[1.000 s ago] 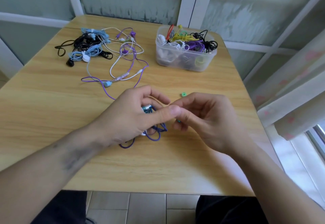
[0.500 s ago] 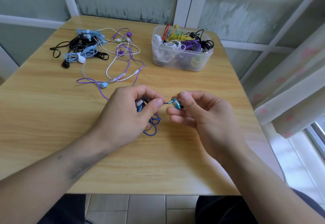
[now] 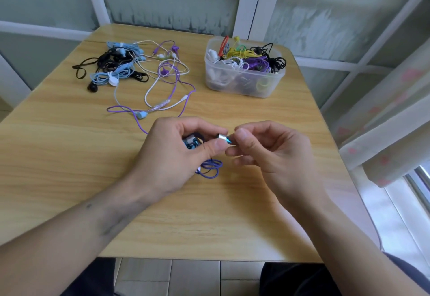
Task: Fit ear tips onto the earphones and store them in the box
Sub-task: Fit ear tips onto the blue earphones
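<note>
Two hands meet over the desk (image 3: pixel 69 156): left hand (image 3: pixel 176 156) pinches the small, light earbud (image 3: pixel 222 138); right hand (image 3: pixel 267 151) pinches its soft, slippery-looking tip (image 3: pixel 230 141).

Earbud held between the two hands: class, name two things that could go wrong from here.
1. The earbud is only pinched at the fingertips of the left hand and right hand; a slip could drop it onto the table.
2. Its purple cable hangs coiled below and could tangle.
</note>
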A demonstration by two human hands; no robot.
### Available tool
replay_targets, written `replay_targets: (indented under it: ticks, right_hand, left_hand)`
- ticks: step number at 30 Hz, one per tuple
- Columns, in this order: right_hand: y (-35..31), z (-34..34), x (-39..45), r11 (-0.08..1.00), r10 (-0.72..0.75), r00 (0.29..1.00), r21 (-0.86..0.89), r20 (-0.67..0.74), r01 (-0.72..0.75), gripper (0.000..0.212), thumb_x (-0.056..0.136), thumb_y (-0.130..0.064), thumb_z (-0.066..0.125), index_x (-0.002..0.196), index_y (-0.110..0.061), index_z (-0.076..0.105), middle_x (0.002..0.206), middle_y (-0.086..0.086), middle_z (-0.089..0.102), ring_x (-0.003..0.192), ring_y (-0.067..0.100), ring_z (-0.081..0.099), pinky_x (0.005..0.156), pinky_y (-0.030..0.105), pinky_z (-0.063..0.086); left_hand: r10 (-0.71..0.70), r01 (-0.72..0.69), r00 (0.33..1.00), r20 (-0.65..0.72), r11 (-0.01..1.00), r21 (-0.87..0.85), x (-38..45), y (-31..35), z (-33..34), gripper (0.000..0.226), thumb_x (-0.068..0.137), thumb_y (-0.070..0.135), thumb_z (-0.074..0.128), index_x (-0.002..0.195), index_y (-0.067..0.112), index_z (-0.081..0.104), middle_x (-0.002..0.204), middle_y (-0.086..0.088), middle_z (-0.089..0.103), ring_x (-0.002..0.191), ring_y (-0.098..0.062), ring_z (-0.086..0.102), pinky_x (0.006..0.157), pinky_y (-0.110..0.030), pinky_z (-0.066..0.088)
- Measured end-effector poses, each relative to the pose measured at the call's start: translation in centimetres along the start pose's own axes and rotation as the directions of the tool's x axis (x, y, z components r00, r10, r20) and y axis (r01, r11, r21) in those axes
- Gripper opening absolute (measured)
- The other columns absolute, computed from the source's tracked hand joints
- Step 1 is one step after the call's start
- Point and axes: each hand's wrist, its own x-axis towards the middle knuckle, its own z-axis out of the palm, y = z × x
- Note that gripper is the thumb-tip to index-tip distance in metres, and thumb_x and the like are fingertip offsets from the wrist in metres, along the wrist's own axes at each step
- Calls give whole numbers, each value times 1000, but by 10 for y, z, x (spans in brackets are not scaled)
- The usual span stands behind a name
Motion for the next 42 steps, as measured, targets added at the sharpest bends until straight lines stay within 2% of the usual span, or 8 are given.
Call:
replay_targets:
  ticks: [3,7,10,14,23,30,34,42]
  right_hand:
    - [-6,-4,2,999,35,999,-16,16,-35,34,69,-22,75,93,0,65,74,17,74,63,24,72,60,36,60]
    - [-12,-7,2,998,-30,999,-52,38,32,24,63,-17,79,76,-1,67,67,18,72,56,27,71,54,33,59]
    - [-13,-6,1,998,-59,998,-8,31,60,22,63,-16,78,78,-2,72,70,18,73,61,28,73,57,32,60]
    - [-15,-10,0,999,-4,988,35,155,-1,21,79,-8,67,97,2,71,84,18,76,76,29,75,68,32,60]
    - [-14,-17,1,990,92,959,79,269,-117,21,73,-14,72,91,-4,71,83,19,74,75,26,73,64,30,58]
    - [-16,-20,1,999,37,956,-6,290,-37,17,78,-11,70,92,-3,74,90,19,75,82,32,74,65,34,59]
    - [-17,-21,1,999,28,955,-27,296,-21,18,76,-8,70,93,1,71,83,18,75,76,28,74,65,31,59]
    - [-17,-24,1,998,5,944,-54,331,14,14,73,-6,73,86,-1,73,78,18,75,70,26,73,64,29,59]
  left_hand:
    - [-3,3,1000,-12,998,-58,0,3,-1,16,77,10,77,90,18,76,84,-5,75,75,-10,68,67,-16,53]
    - [-14,20,999,40,989,-146,-1,9,1,18,73,12,75,90,16,75,85,-2,75,74,-5,68,64,-13,50]
    - [-26,31,999,32,983,-181,-1,9,0,20,70,17,74,90,16,75,87,-3,76,76,-5,68,65,-13,51]
    - [-75,78,997,20,969,-234,-1,7,-3,19,70,20,74,89,18,75,88,-6,75,77,-9,68,66,-15,52]
    - [-162,183,983,91,925,-333,-6,5,4,23,64,25,74,85,17,76,85,-3,74,77,-10,66,66,-20,54]
    - [-180,201,979,94,925,-323,-7,6,5,21,64,29,79,83,21,77,85,0,75,77,-12,66,66,-28,50]
    - [-159,175,984,75,928,-328,-7,6,6,25,62,24,75,85,15,75,80,2,74,74,-7,67,63,-16,50]
    - [-192,232,970,150,917,-324,-9,8,7,19,63,17,71,81,11,73,72,4,72,64,-4,63,58,-13,48]
